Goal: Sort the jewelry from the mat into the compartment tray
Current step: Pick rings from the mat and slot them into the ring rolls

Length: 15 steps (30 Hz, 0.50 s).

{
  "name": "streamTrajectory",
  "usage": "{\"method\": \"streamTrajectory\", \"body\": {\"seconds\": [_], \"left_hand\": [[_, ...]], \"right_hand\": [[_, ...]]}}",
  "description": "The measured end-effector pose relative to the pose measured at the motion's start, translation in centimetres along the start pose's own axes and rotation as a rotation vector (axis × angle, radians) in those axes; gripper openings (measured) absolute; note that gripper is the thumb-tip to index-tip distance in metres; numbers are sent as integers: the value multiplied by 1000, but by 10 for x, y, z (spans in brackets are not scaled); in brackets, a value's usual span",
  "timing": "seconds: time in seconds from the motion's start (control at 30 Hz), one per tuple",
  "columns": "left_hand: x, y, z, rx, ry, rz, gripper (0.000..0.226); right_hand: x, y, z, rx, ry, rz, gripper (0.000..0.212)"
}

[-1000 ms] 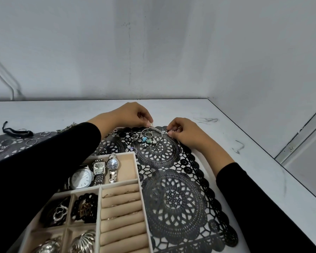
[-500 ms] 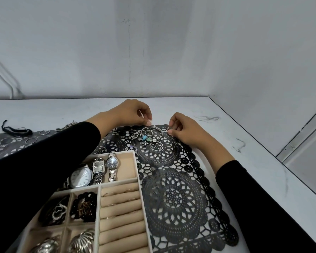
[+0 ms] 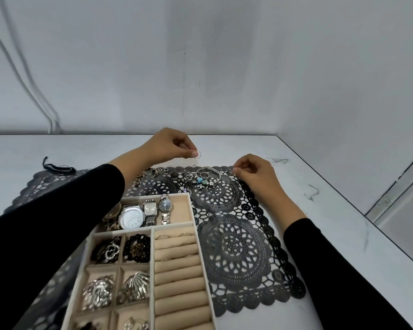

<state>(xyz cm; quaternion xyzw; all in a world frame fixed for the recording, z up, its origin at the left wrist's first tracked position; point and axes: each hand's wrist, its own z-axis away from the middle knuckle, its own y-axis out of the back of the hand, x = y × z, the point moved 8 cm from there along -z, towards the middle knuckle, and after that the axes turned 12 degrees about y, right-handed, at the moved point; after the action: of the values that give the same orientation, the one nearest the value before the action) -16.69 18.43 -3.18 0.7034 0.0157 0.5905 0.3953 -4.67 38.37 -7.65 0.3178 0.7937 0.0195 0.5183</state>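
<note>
Both arms wear plain, matte black long sleeves: the left sleeve [image 3: 57,210] at eight o'clock, the right sleeve [image 3: 332,270] at five o'clock. Each ends just above the wrist, leaving the left hand [image 3: 169,145] and right hand [image 3: 253,171] bare.

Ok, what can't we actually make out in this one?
Head view, the only one:
Right hand: whether its curled fingers pinch anything; too small, fingertips cover it.
Hoop pinched by the left hand: earring or ring, too thin to tell.
Tray: left compartments hidden under the left sleeve; near end cut off by the bottom edge.
</note>
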Motion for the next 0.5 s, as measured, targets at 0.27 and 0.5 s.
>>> {"method": "streamTrajectory", "body": {"seconds": [0.27,0.5], "left_hand": [[-5,15,73,86,30,177,18],[-9,19,132,156,13,215,16]], "right_hand": [[-35,-10,28,33,-57,-226,10],[-79,-23,67,36,-32,-395,15]]}}
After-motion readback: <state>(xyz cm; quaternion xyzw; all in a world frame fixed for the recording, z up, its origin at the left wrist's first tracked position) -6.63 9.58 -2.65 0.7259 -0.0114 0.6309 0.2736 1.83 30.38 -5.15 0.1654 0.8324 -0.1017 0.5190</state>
